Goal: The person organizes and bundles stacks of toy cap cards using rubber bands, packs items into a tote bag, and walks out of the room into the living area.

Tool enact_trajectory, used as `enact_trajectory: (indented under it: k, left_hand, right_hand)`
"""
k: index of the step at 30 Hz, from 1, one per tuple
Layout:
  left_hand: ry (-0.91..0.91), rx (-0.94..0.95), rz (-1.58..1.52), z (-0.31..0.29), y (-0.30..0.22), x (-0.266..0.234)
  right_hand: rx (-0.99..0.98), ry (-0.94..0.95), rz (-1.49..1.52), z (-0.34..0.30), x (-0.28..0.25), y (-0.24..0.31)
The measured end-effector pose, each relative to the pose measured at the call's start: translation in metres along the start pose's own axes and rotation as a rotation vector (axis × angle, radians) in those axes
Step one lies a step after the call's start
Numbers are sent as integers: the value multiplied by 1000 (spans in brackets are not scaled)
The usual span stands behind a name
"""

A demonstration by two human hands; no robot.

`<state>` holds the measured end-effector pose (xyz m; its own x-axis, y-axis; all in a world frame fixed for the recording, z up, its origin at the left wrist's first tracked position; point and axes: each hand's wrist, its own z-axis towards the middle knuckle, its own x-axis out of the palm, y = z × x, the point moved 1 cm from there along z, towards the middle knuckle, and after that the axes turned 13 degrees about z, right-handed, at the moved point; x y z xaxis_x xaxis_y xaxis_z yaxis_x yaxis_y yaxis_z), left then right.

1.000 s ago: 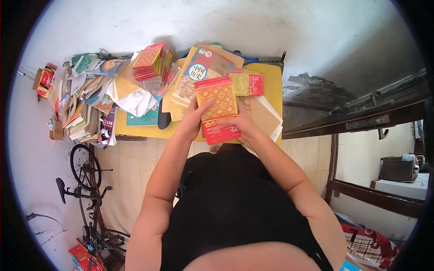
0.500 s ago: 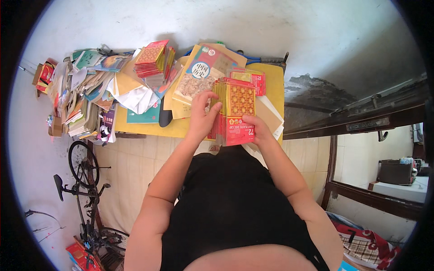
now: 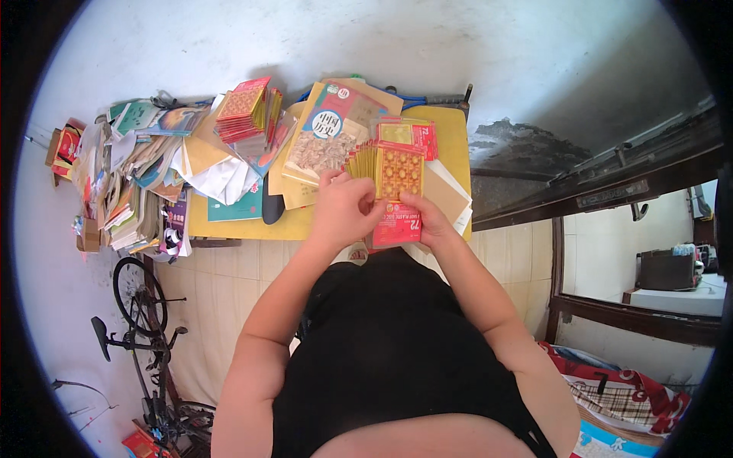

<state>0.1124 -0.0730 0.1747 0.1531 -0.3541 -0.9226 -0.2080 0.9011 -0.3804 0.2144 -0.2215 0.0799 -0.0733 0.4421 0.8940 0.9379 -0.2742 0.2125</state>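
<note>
A thick stack of red-and-gold blister cards [image 3: 400, 174], with rows of round golden pieces under clear plastic, is held over the table's front edge. My right hand [image 3: 429, 220] grips its lower right side, thumb on the front card. At the stack's left edge, where the cards fan apart, my left hand [image 3: 345, 210] has its fingers curled and closed on the edges; its fingertips are partly hidden. Behind the stack lie more red-and-yellow packs [image 3: 425, 138]. A book with a round white title patch [image 3: 315, 150] rests on brown envelopes just beyond my left hand.
On the yellow table [image 3: 450, 122], another pile of red blister cards [image 3: 243, 114] stands at the back left. Heaped papers and books [image 3: 141, 164] fill the left end. A bicycle [image 3: 145, 328] stands at the lower left, a dark-framed doorway [image 3: 561, 267] at the right.
My left hand's fingers have curled in from a wider spread and sit lower along the fanned edges. The right hand keeps its grip on the stack. The whole view has shifted slightly.
</note>
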Motion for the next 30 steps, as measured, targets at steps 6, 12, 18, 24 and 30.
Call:
enact_trajectory:
  k: [6, 12, 18, 24, 30]
  left_hand:
    - [-394, 236, 25, -1, 2, 19]
    - [-314, -542, -545, -4, 36, 62]
    - [179, -551, -1382, 6, 18, 85]
    - [222, -386, -1347, 26, 1, 118]
    - [298, -416, -1220, 56, -1, 154]
  right_hand:
    - [-130, 72, -261, 0, -3, -4]
    - [-148, 89, -216, -1, -15, -10]
    - [-68, -144, -278, 6, -29, 14]
    - [-193, -278, -301, 2, -50, 24]
    - [-329, -432, -404, -17, -90, 49]
